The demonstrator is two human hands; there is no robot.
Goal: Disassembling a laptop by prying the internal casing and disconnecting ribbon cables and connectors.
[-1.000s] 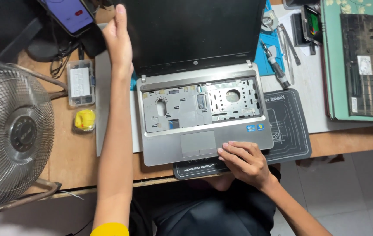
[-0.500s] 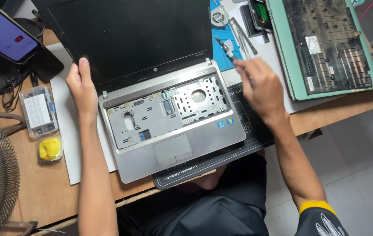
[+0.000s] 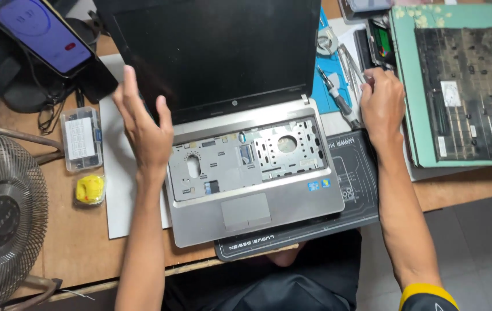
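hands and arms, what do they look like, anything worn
Both hands, the left hand and right hand, are bare: no gloves, rings or watch visible. The forearms are bare too. At the right upper arm a dark sleeve with a yellow band at its edge shows.

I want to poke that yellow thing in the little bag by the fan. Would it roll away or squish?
The yellow lump in its clear bag looks soft and rumpled, so it would probably squish or slide rather than roll. It seems small beside the clear parts box, so likely light. The plastic may feel slippery on the wooden desk.
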